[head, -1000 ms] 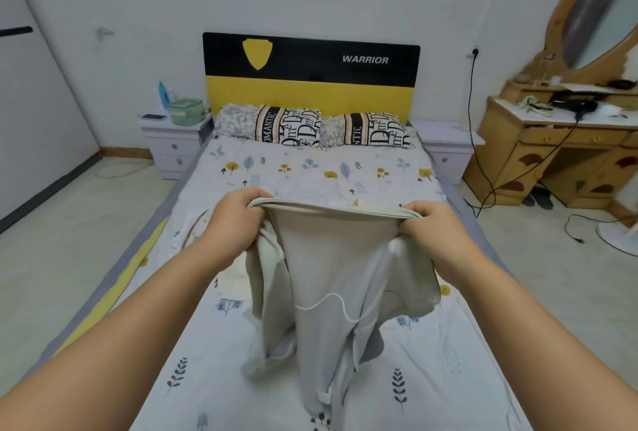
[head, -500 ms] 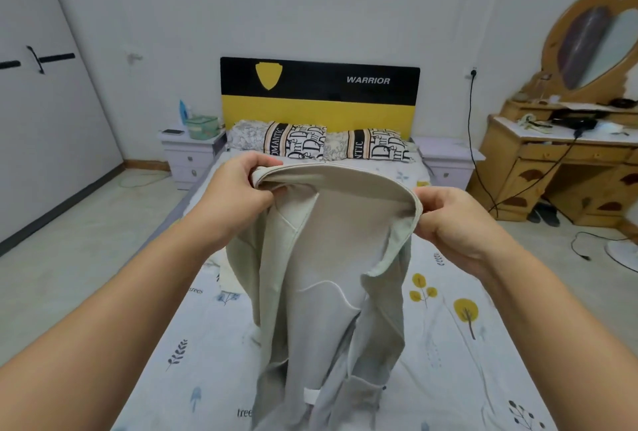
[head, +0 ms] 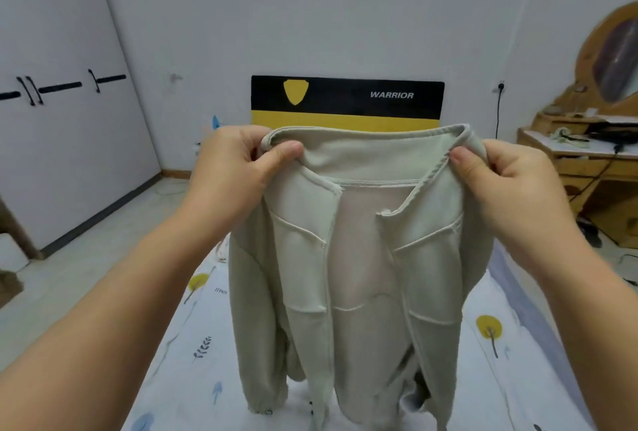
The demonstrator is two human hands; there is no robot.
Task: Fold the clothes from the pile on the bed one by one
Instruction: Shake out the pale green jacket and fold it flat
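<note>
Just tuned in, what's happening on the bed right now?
A person is holding a pale beige jacket up in front of them over the bed. The left hand and right hand each pinch one end of its collar, so it hangs open, inside facing the camera, its lower end down by the floral sheet. No fold has been made in it yet.

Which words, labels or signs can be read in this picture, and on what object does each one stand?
"WARRIOR": white letters on the black band of the headboard, right of a yellow shield emblem.
Small print on the bed sheet, beside a yellow tree: too blurred to read.
Jacket: no text visible.
</note>
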